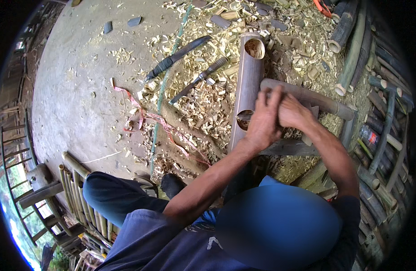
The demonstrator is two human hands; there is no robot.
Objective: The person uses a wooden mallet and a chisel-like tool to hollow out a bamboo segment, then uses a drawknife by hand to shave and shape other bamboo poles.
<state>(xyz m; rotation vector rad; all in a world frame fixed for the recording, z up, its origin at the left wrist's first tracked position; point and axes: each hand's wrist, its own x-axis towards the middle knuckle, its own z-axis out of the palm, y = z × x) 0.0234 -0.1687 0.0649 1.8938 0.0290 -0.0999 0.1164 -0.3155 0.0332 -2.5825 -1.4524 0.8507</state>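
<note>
A bamboo tube (248,81) with an oval opening near its top end and another lower down lies lengthwise in front of me. The pointed metal blade of a knife (245,116) sits at the lower opening. My left hand (265,116) is closed over that knife, its fingers slightly smeared and hiding the handle. Against it, my right hand (291,111) is curled shut, and whatever lies inside its grip is covered. A rounded bamboo piece (323,98) extends rightward behind both hands. Reddish-brown shavings fill the tube's upper opening (254,48).
Left of the tube lie a large knife with a wrapped handle (176,58) and a wooden-handled chisel-like tool (199,80). Pale shavings (212,104) and pink tape (147,115) litter the ground. Bamboo poles (352,54) are piled right; a bamboo rack (84,198) stands lower left.
</note>
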